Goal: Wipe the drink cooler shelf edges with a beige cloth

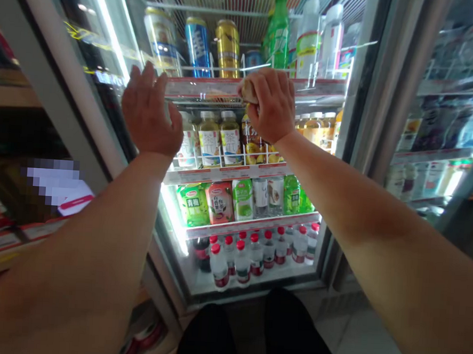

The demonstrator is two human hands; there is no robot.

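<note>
I face an open drinks fridge. My left hand (150, 113) is raised with fingers stretched out, at the left end of the upper shelf rail (202, 88), nearest a pale bottle behind it. My right hand (269, 105) is closed over the cap of an orange drink bottle (254, 146) standing on the second shelf among tea bottles (219, 138). Tall cans (198, 45) and a green soda bottle (278, 35) stand on the shelf above both hands.
The open glass door (86, 66) swings out at left. Lower shelves hold green and pink bottles (221, 201) and red-capped water bottles (251, 255). A closed fridge (444, 120) stands at right, a shop shelf (13, 211) at left. My dark trousers (250, 338) show below.
</note>
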